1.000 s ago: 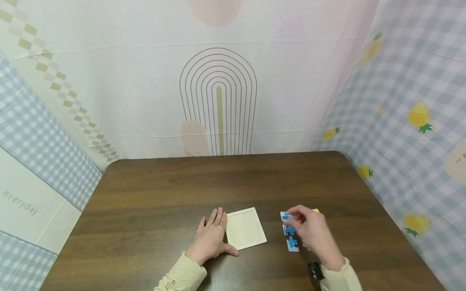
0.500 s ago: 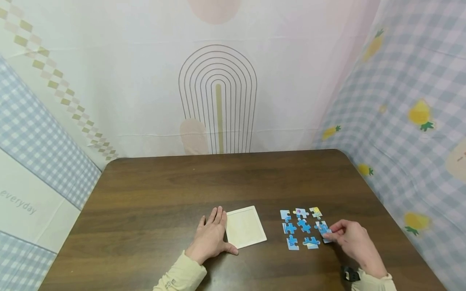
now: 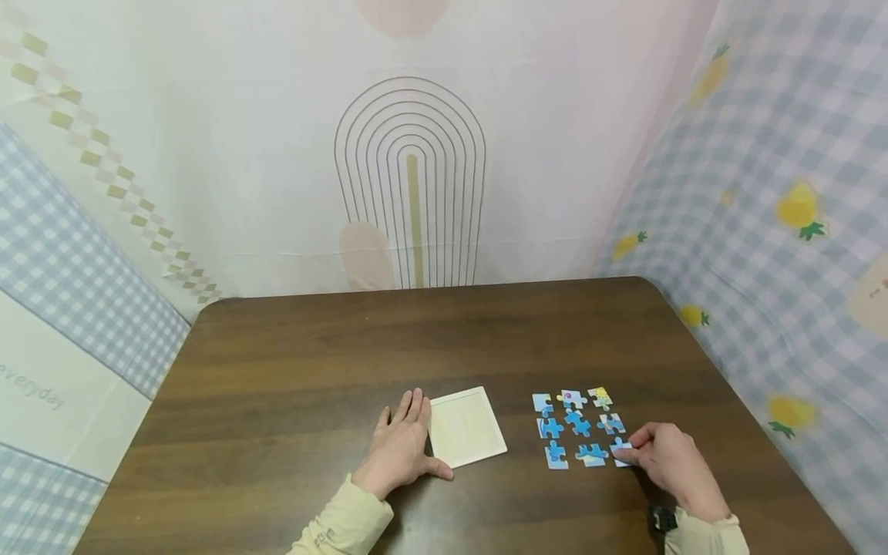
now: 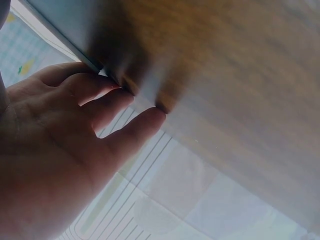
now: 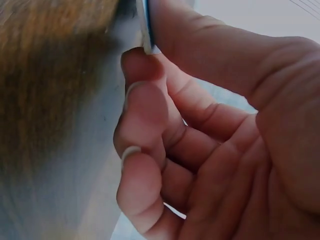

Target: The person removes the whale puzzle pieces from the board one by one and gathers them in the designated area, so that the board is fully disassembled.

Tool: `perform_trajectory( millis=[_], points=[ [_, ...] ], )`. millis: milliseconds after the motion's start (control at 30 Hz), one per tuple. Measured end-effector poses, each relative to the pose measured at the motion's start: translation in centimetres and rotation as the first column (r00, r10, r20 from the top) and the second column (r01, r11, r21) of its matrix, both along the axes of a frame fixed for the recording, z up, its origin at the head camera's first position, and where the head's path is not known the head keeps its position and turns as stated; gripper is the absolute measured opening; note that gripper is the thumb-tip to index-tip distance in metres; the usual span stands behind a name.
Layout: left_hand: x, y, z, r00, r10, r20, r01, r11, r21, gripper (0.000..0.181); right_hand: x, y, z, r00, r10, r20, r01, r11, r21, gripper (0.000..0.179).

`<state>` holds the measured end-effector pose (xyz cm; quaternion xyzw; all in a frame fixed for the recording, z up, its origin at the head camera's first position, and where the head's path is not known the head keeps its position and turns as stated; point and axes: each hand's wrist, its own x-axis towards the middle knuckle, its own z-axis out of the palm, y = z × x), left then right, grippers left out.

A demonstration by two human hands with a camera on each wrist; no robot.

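A square pale tray with a raised rim (image 3: 495,424) lies flat on the dark wood table. My left hand (image 3: 398,447) rests at its left side, fingers extended and the thumb at the near corner. In the left wrist view, the fingertips (image 4: 150,120) reach down to the tabletop. Right of the tray, several blue jigsaw pieces (image 3: 577,422) are laid out in rows. My right hand (image 3: 673,462) pinches the jigsaw piece (image 3: 622,455) at the near right corner of this group. In the right wrist view, its thin edge (image 5: 145,30) shows between thumb and fingers.
The brown table (image 3: 388,347) extends beyond the pieces and the tray to a patterned cloth (image 3: 277,193) hanging behind it. Checked cloth (image 3: 749,231) with yellow fruit prints hangs along the right side.
My right hand has moved from above the left column of pieces to the near right corner, where its piece now sits below its neighbour. My left hand stays beside the tray.
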<state>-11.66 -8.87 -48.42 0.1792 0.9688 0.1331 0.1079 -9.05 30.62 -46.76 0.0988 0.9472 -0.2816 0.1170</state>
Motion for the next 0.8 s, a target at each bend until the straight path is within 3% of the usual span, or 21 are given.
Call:
perform_trajectory(
  millis=[133,500,800],
  points=[
    [-0.1,-0.4,0.3,1.000,0.008,-0.009,-0.008,1.000,0.001,0.120,-0.1,-0.3,0.1,1.000,-0.001,0.002,0.001,1.000,0.025,0.033],
    [0.0,-1.1,0.6,1.000,0.008,0.000,-0.008,1.000,0.008,0.121,-0.2,-0.9,0.9,0.998,-0.033,0.053,0.027,0.993,0.115,0.037],
    [0.0,-2.0,1.0,0.999,0.022,0.023,-0.023,1.000,0.010,0.120,-0.4,-1.7,0.6,1.000,-0.016,0.026,0.014,0.997,0.078,0.021]
  ],
)
